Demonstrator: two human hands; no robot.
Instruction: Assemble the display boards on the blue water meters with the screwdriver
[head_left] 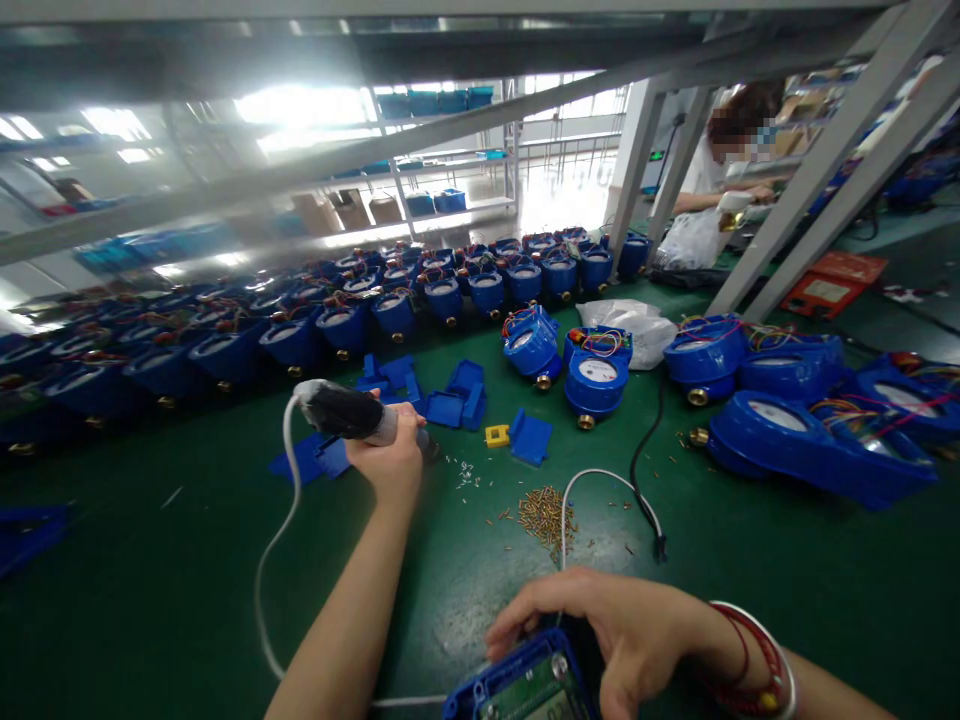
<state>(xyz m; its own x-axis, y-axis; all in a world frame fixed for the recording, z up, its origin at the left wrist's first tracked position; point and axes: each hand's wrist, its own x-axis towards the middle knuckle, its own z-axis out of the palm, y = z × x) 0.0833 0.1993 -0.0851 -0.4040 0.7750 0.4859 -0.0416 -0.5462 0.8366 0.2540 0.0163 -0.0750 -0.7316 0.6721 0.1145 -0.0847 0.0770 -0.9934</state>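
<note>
The left hand [390, 460] is shut tight around a black power screwdriver with a white cord [341, 410], held over the green table [150, 580]. The right hand [615, 630] grips the top of a blue plastic meter with a grey screen [517, 688], at the bottom edge, close to the person. A small pile of gold screws [546, 515] lies between the two hands.

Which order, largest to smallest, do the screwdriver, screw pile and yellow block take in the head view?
1. Screwdriver
2. Screw pile
3. Yellow block
All lie about equally far, so the order holds.
</note>
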